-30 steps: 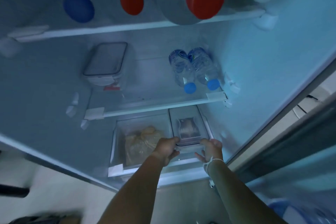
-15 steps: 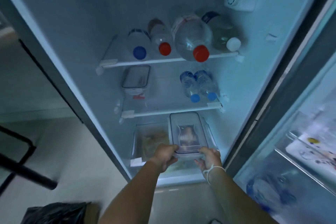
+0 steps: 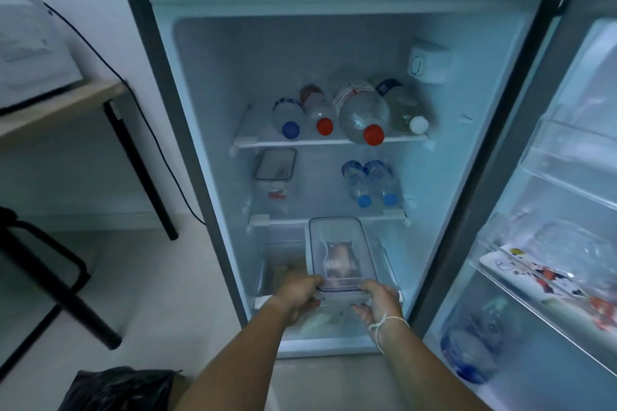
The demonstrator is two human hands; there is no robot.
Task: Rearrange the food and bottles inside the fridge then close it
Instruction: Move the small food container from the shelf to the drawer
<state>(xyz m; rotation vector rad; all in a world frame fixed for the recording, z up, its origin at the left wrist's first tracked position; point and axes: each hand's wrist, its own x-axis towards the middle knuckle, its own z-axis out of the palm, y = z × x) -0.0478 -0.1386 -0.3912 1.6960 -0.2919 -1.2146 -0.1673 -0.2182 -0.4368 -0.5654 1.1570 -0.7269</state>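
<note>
Both arms reach fwd; left hand (image 3: 297, 294) and right hand (image 3: 379, 299) have fingers clamped on near corners of clear lidded container (image 3: 340, 252), held level just below middle shelf (image 3: 329, 219), over the drawer (image 3: 384, 264). Two small bottles (image 3: 370, 182) lie above shelf, a second container (image 3: 275, 165) to their left.

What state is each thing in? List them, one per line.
Fridge door: open.
Held container: lidded, gripped at its near end by both hands, above the bottom drawer.
Left hand: shut on the held container.
Right hand: shut on the held container.
Shelf container: lidded, on the middle shelf.
Top bottles: capped, lying down.
Middle bottles: capped, lying side by side.
</note>
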